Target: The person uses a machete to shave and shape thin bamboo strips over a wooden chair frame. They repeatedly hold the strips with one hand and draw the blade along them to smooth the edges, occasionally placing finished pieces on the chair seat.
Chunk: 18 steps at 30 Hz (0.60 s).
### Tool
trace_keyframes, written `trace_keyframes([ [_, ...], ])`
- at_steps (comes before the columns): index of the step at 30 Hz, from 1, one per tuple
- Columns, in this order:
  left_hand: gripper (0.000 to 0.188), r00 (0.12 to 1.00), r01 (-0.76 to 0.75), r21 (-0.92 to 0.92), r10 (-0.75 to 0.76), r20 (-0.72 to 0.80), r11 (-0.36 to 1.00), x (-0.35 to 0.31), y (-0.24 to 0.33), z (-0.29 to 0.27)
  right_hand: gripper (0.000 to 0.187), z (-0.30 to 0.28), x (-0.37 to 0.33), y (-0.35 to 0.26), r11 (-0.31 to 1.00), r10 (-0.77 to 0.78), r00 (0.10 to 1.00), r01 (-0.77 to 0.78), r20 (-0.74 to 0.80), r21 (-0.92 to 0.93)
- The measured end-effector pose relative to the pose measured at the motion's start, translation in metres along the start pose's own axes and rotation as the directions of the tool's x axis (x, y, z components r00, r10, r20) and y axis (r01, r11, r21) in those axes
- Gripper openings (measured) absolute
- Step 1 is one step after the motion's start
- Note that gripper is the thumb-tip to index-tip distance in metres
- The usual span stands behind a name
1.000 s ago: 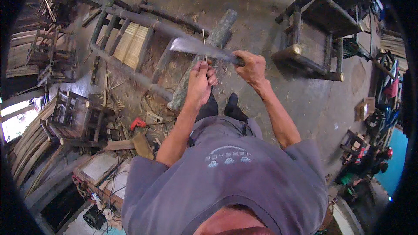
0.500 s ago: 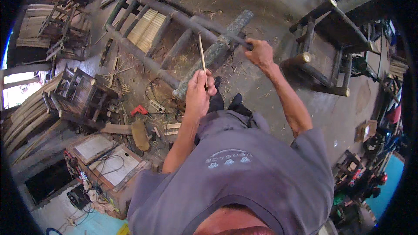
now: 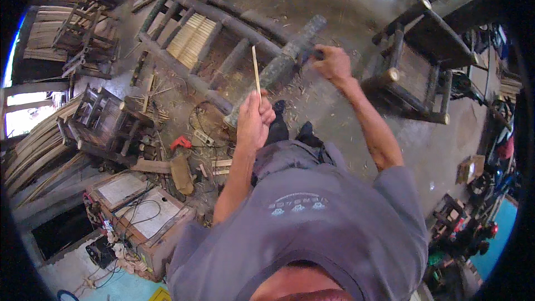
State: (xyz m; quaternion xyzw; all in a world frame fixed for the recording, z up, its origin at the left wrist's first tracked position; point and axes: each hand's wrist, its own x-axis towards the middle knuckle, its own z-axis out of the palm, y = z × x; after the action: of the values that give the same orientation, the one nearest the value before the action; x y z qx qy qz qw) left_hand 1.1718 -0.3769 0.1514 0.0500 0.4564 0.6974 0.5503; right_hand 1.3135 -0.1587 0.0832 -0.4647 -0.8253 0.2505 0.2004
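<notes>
My left hand (image 3: 255,120) is closed around the lower end of a thin, pale bamboo strip (image 3: 256,69), which points up and away from me. To the right, my right hand (image 3: 332,64) grips the dark handle of a long knife (image 3: 307,54); its blade is blurred and hard to follow against the poles behind. The strip and the knife are apart. Beyond both hands lies a thick, mottled greenish pole (image 3: 290,53), set across the end of a dark bamboo frame (image 3: 248,33) with rungs and a panel of pale slats (image 3: 191,39).
A dark bamboo chair (image 3: 415,67) lies at the right. On the left are another chair-like frame (image 3: 103,120), a red power tool (image 3: 180,142), a power strip (image 3: 203,137) and a wooden box (image 3: 145,212) with cables. Shavings litter the floor (image 3: 356,117).
My right hand stays near the same place, and the knife blade has swung and blurred. The strip in my left hand has shifted slightly left and tilts a little differently.
</notes>
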Motion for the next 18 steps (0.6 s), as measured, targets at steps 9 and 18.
trace_keyframes([
  [9,0.023,0.999,-0.045,0.03,0.045,0.025,0.999,0.007,-0.005,0.01,0.033,0.018,-0.01,-0.031,0.986,-0.152,0.982,0.159,0.112,-0.055],
  [18,0.029,0.997,-0.046,0.097,0.04,0.064,0.994,0.024,0.0,0.004,0.036,-0.001,-0.018,-0.041,0.978,-0.171,0.98,0.182,0.101,-0.104],
])
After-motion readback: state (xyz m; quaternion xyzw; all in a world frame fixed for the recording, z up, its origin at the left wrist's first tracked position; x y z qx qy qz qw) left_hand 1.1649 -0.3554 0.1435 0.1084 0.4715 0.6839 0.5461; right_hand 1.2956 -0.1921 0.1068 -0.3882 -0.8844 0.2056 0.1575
